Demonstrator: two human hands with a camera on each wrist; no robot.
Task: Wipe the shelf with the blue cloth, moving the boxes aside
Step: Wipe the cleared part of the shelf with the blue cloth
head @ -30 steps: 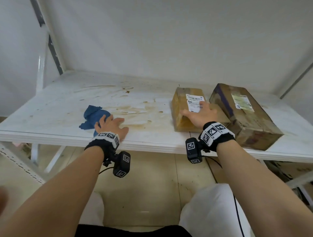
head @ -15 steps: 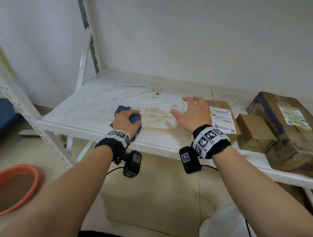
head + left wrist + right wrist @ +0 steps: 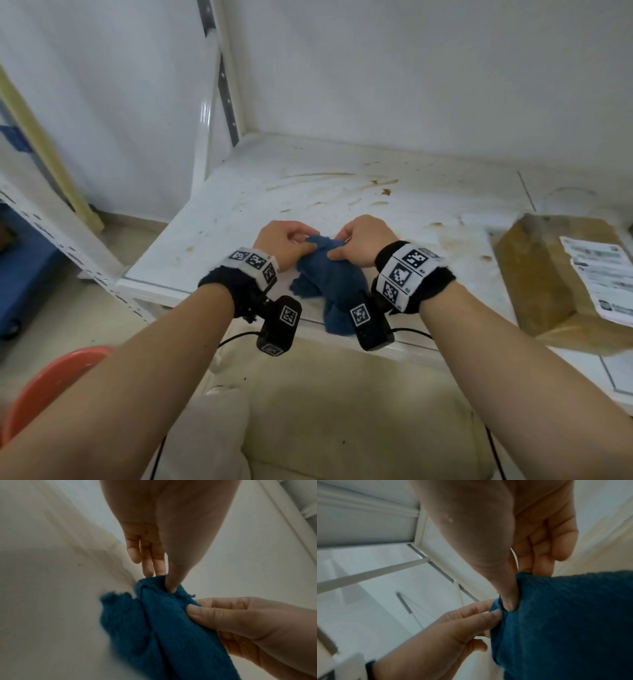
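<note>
Blue cloth [image 3: 329,291] now lifted off the stained shelf [image 3: 239,212], both hands pinching its top edge; box [image 3: 548,274] label unreadable.

The white shelf [image 3: 239,205] is a flat board with a raised front lip, set in a frame of white perforated uprights [image 3: 219,85] against a white wall. Its top is streaked with brown stains [image 3: 376,186] and smears, thickest toward the back and middle. A brown cardboard box [image 3: 537,274] with a white shipping label [image 3: 597,270] lies flat on the right part of the shelf, its near corner reaching the front edge.
</note>
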